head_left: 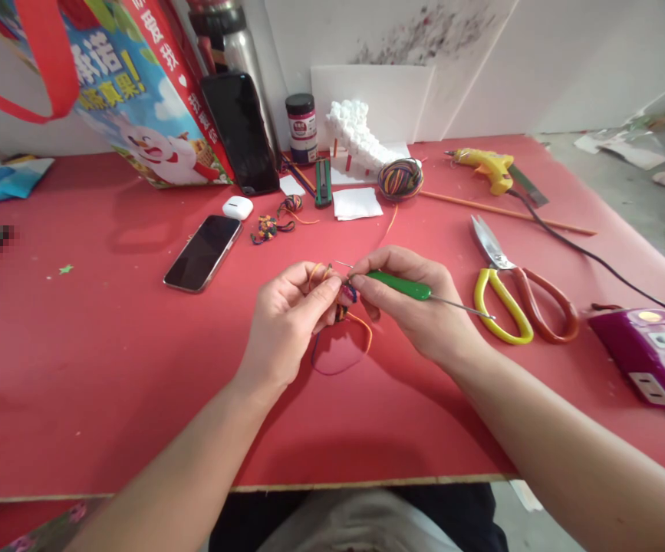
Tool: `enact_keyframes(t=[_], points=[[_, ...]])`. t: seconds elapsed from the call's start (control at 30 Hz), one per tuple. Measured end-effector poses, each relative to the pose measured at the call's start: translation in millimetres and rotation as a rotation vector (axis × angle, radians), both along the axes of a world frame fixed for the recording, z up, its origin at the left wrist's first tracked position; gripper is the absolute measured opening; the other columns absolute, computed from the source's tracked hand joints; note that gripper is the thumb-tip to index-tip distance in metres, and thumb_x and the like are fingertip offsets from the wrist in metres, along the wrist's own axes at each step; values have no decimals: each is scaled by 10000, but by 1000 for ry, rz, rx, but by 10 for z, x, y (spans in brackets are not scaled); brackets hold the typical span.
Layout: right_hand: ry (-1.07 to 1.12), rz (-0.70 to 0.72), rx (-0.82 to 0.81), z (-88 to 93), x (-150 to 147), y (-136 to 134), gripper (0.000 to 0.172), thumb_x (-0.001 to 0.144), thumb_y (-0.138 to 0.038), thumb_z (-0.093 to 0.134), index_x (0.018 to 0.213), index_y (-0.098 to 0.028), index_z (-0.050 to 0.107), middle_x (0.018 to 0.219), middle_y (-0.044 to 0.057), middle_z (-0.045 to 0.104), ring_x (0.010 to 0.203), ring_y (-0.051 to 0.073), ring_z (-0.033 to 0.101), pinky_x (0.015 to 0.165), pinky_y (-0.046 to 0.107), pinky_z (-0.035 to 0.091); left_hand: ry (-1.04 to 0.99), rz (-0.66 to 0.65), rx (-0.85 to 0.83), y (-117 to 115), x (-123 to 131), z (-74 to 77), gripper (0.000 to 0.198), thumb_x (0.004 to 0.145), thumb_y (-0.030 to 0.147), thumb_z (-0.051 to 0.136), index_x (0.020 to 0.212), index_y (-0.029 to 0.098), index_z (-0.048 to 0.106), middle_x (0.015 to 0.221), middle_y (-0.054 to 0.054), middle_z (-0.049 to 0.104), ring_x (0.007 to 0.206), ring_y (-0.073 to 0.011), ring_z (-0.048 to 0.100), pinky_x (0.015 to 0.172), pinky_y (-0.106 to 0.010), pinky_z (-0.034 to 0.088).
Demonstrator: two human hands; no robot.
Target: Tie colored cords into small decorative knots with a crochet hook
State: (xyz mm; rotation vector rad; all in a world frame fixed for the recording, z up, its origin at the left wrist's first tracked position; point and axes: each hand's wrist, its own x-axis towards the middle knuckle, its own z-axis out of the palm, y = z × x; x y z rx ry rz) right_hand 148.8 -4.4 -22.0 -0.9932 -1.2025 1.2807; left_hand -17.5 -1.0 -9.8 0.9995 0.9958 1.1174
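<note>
Between the fingers of my left hand (289, 318) is a small piece of multicoloured crochet work (342, 311), partly covered by the fingers. A strand of orange and purple yarn (370, 337) loops down below it. My right hand (424, 303) is closed around the green handle of a crochet hook (398, 284). One metal end points left toward the crochet piece, and the other sticks out to the right past the palm. The fingertips of both hands nearly meet. A multicoloured ball of yarn (400, 180) lies beyond them, with an orange strand trailing toward the hands.
Scissors (502, 284), a yellow glue gun (490, 169) and a purple power strip (648, 356) lie to the right on the red table (107, 399). At the left are a phone (204, 253), an earbud case (238, 208) and a small crocheted piece (267, 228). A printed bag (153, 115) stands behind.
</note>
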Motion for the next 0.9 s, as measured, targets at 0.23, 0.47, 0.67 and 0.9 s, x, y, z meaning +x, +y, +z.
enact_keyframes(t=[0.23,0.47,0.67,0.9], points=[[-39,-15,19,14,-1,16,235,848,-371,858,865,-175,731,729,-11,686,605,102,582,584,258,502,-10,-12,-71,12,24,19,182,747,251,861,752,171,697,664,6,648,534,-72,488,507,-227,358],[-26,40,-106,0,-30,-5,343,799,-448,908,934,-183,738,752,7,730,642,135,649,584,264,538,-127,48,-183,48,8,12,233,700,232,861,774,159,652,620,23,635,512,-67,531,463,-180,380],[-20,53,-48,2,-53,-9,157,884,-317,813,892,-189,722,741,12,745,687,152,701,660,295,586,-163,2,-184,37,18,-3,204,739,229,857,758,148,672,591,16,651,539,-86,611,511,-173,497],[-63,23,1,53,-33,-12,34,918,-210,745,900,-190,724,730,6,730,638,131,674,614,275,566,-108,-13,-143,14,47,7,176,760,234,842,745,143,691,614,-7,689,558,-107,655,521,-191,541]])
